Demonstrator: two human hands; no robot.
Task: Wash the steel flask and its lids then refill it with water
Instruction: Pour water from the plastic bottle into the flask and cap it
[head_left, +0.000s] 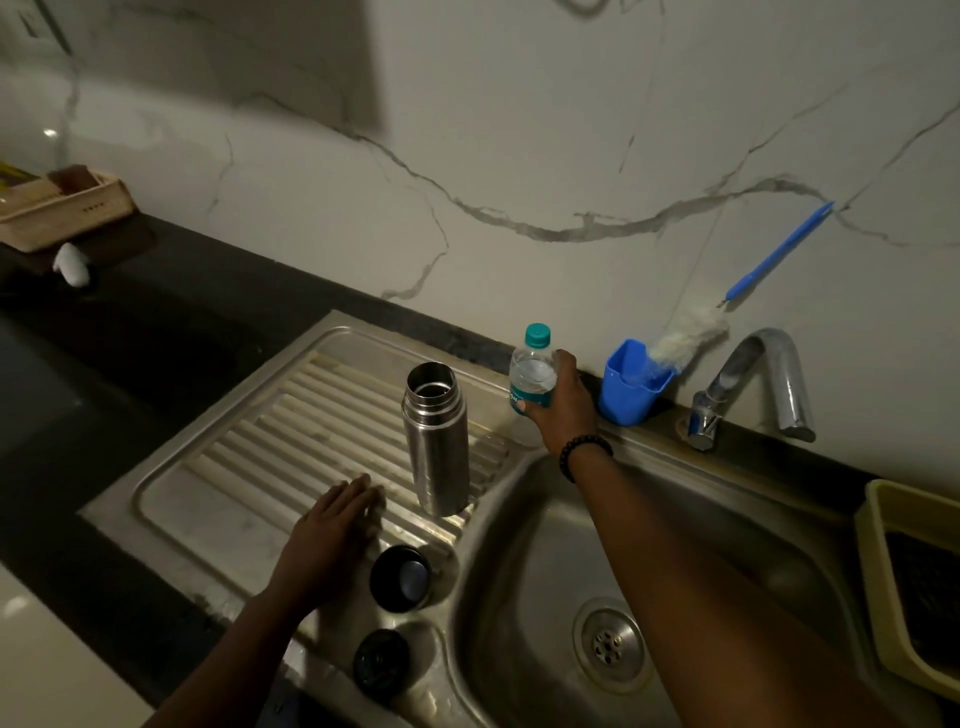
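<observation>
The steel flask (435, 441) stands upright and uncapped on the ribbed drainboard (249, 452). Two dark lids lie near the front: a cup lid (400, 577) and a smaller stopper (380, 663). My right hand (558, 402) grips a small plastic water bottle (532, 366) with a teal cap, which stands at the back of the sink by the wall. My left hand (335, 535) rests flat with straight fingers on the drainboard, just left of the flask's base and behind the cup lid.
The sink basin (545, 519) with its drain (608, 644) lies under my right forearm. A tap (763, 379) sits at the back right. A blue cup (631, 384) holds a blue-handled bottle brush (691, 335). A yellowish tray (904, 582) is at right, a basket (62, 208) far left.
</observation>
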